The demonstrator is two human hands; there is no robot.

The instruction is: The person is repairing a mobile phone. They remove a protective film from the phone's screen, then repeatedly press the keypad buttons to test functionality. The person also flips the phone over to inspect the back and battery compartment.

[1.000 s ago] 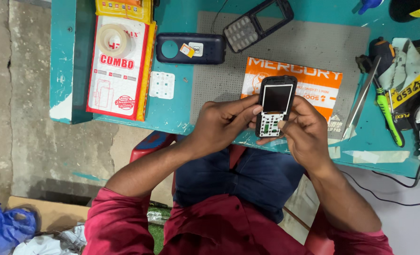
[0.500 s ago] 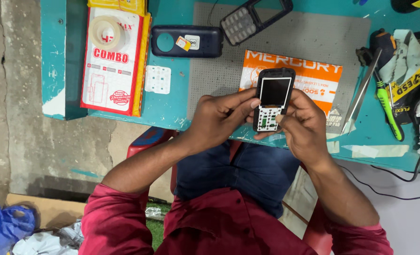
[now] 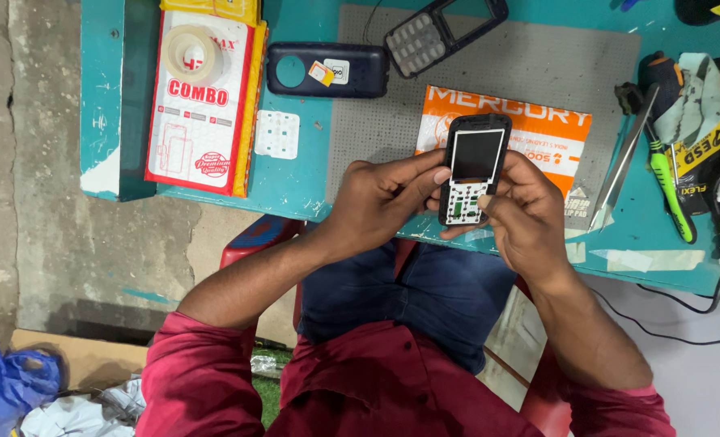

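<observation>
Two hands: I see my left hand (image 3: 380,198) and right hand (image 3: 522,214) both closed around the bare phone body (image 3: 473,170), over the bench (image 3: 295,182) edge.
Done: front keypad frame (image 3: 445,32) and back cover (image 3: 327,70) lie apart.
Left: keypad board exposed, reassembly seemingly pending.

Red-and-white flat package (image 3: 200,101) lay far left on teal bench; orange-and-white packet (image 3: 538,133) on grey mat centre; dark blank screen (image 3: 476,154) on held phone; yellow-black label (image 3: 709,142) far right

Opened keypad phone (image 3: 473,170): dark screen, bare keypad board, upright above table edge.
</observation>
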